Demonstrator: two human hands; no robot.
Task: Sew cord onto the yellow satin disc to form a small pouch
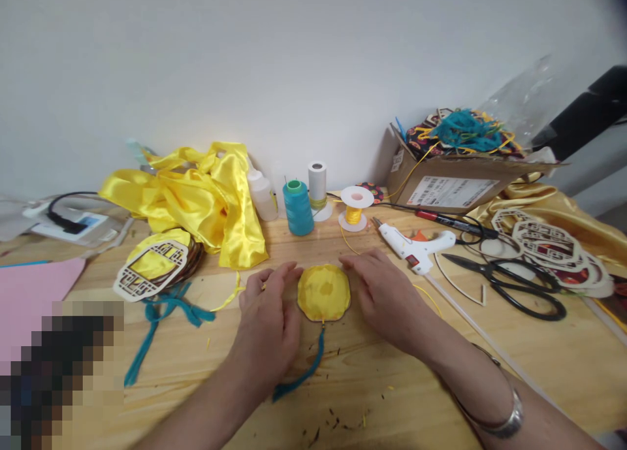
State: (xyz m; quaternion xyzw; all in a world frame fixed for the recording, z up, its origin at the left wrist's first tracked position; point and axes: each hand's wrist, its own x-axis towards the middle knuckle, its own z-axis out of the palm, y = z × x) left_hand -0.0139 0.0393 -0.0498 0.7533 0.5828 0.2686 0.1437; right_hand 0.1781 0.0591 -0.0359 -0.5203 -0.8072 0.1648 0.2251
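A round, scallop-edged pendant (pixel 324 292) faced in yellow fabric lies flat on the wooden table, between my two hands. From its lower edge a small bead and a teal tassel (pixel 313 362) trail toward me. My left hand (pixel 272 313) rests at the pendant's left side, its fingers loosely bent and holding nothing that I can see. On the other side my right hand (pixel 385 300) is curved with its index fingertip near the upper right edge. Whether the fingertips touch the pendant I cannot tell. Thin yellow cord (pixel 228 300) runs beside my left hand.
Behind stand a teal thread cone (pixel 298 209), a yellow cord spool (pixel 353 215) and a white bottle (pixel 263 195). To the right are a glue gun (pixel 416 244), black scissors (pixel 514 280) and a cardboard box (pixel 441 182). Yellow satin (pixel 196 195) and stacked cut-outs (pixel 149 273) lie left.
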